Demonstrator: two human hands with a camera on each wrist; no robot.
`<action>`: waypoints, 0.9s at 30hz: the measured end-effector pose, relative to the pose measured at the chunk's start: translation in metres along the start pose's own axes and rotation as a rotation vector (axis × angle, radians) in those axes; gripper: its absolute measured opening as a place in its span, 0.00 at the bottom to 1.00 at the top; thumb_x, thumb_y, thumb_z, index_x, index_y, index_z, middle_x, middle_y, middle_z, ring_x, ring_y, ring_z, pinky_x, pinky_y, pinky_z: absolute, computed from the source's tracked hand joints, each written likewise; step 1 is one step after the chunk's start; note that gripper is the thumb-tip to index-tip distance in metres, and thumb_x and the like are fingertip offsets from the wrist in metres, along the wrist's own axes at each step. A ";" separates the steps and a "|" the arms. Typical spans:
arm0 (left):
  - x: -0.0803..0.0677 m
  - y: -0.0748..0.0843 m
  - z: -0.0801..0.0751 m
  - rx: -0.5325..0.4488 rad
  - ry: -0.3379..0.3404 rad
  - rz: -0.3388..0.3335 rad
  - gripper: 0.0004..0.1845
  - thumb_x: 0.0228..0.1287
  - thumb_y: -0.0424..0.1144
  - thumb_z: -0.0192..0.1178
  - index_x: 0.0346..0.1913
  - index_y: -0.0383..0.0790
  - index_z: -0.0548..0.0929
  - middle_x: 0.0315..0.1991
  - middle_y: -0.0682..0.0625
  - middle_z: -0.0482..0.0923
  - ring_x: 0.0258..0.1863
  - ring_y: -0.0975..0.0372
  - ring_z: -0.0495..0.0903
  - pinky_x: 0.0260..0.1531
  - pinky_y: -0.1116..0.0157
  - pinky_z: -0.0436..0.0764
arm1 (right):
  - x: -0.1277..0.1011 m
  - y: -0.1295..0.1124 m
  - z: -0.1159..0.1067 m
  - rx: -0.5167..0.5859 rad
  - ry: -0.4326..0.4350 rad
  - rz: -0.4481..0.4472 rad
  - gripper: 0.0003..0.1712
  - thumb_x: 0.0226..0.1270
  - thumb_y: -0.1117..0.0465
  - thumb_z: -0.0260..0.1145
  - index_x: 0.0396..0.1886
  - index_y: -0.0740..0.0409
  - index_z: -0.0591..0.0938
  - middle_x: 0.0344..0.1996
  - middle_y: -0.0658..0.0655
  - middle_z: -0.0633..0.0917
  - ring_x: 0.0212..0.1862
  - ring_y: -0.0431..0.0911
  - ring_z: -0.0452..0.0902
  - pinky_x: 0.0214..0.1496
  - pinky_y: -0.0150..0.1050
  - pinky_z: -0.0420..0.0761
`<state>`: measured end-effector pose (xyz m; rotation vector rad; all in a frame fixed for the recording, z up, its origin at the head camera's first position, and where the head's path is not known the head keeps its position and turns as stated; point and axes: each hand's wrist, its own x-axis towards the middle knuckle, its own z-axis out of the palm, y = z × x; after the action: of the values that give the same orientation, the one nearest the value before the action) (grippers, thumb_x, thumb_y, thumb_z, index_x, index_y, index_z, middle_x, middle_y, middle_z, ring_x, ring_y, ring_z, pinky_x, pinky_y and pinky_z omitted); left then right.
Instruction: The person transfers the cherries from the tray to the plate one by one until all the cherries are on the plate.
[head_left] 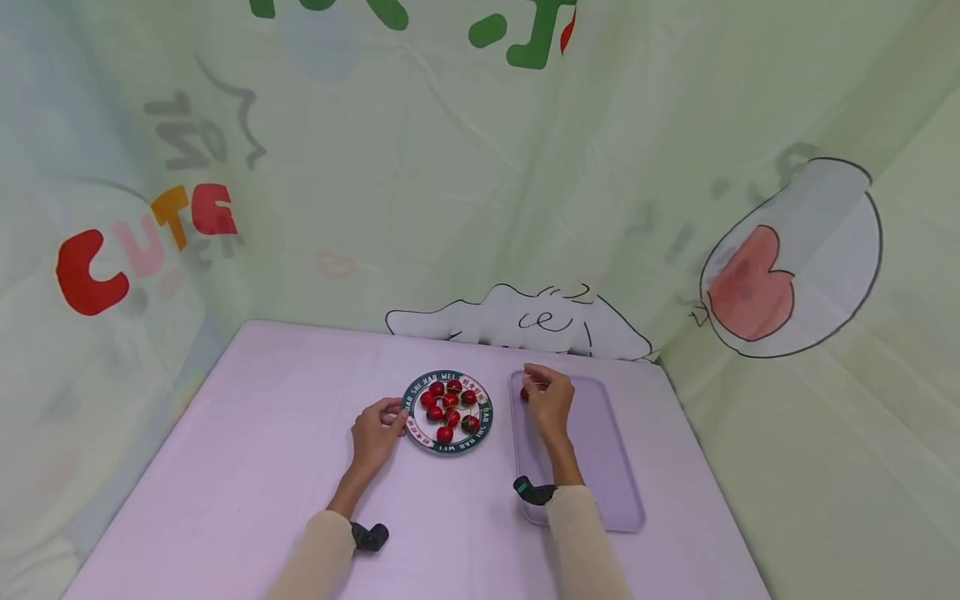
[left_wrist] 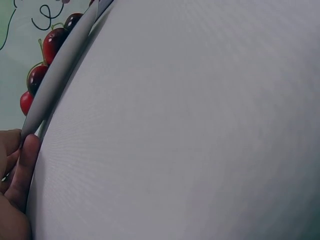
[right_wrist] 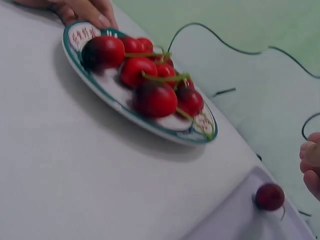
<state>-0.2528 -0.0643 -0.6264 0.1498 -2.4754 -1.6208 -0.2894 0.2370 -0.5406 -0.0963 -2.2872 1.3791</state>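
The person wears a long-sleeved top in a pale cream colour; both sleeves reach to the wrists. The left hand (head_left: 375,433) and the right hand (head_left: 549,396) are bare, without gloves or rings that can be seen. On each wrist sits a small black device; the one on the right wrist has a teal-green part.

Pink tablecloth (head_left: 247,433); green cartoon-print backdrop (head_left: 420,183) behind.

Red cherries (head_left: 447,404) sit on a white plate (head_left: 484,414) (green-rimmed, red lettering); tray (head_left: 600,467) and table (head_left: 247,433) are lilac.
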 end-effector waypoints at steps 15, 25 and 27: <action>-0.001 -0.001 0.000 -0.025 0.007 0.001 0.16 0.75 0.35 0.70 0.62 0.35 0.89 0.49 0.40 0.92 0.27 0.66 0.90 0.37 0.75 0.84 | 0.013 0.056 -0.017 -0.164 -0.041 0.055 0.23 0.63 0.83 0.65 0.56 0.71 0.90 0.50 0.75 0.91 0.51 0.68 0.88 0.58 0.60 0.87; -0.002 0.001 0.001 -0.032 0.007 -0.007 0.16 0.75 0.35 0.70 0.62 0.35 0.88 0.50 0.39 0.92 0.29 0.65 0.90 0.32 0.77 0.84 | 0.010 0.067 -0.017 -0.207 -0.059 0.024 0.17 0.65 0.79 0.71 0.52 0.67 0.92 0.47 0.70 0.93 0.44 0.60 0.90 0.42 0.39 0.84; -0.002 0.000 0.001 -0.033 0.009 -0.007 0.16 0.75 0.35 0.70 0.62 0.35 0.88 0.49 0.40 0.92 0.29 0.65 0.90 0.32 0.77 0.84 | 0.010 0.069 -0.017 -0.208 -0.072 0.016 0.17 0.66 0.79 0.71 0.52 0.67 0.92 0.47 0.70 0.93 0.44 0.60 0.89 0.42 0.39 0.83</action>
<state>-0.2509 -0.0632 -0.6266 0.1609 -2.4421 -1.6593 -0.3035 0.2877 -0.5892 -0.1334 -2.4895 1.1650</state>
